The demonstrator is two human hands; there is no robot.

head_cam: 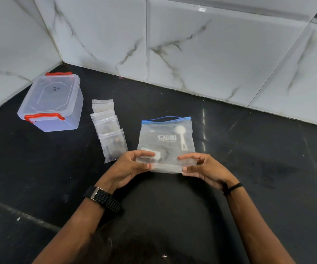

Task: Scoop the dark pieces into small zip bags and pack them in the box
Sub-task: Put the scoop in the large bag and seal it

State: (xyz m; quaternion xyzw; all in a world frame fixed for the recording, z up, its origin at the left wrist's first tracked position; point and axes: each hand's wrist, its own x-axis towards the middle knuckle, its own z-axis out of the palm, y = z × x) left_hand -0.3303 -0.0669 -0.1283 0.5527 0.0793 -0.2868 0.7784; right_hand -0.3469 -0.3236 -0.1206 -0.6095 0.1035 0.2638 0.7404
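both hands, left hand point(130, 165) and right hand point(204, 168), pinch the large zip bag's point(166, 143) near edge, zipper facing away

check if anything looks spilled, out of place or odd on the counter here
Nothing looks spilled. The one oddity: the white scoop lies inside the big blue-zip bag that both hands hold at its bottom edge. The small zip bags lie in an overlapping row, and the box has its lid on with red latches.

Both forearms run off the bottom edge. The dark pieces point(165, 152) inside the large zip bag point(166, 144) are blurred behind cloudy plastic and partly covered by the hands' fingers point(144, 154). What fills the small zip bags point(109, 128) is too small to tell.
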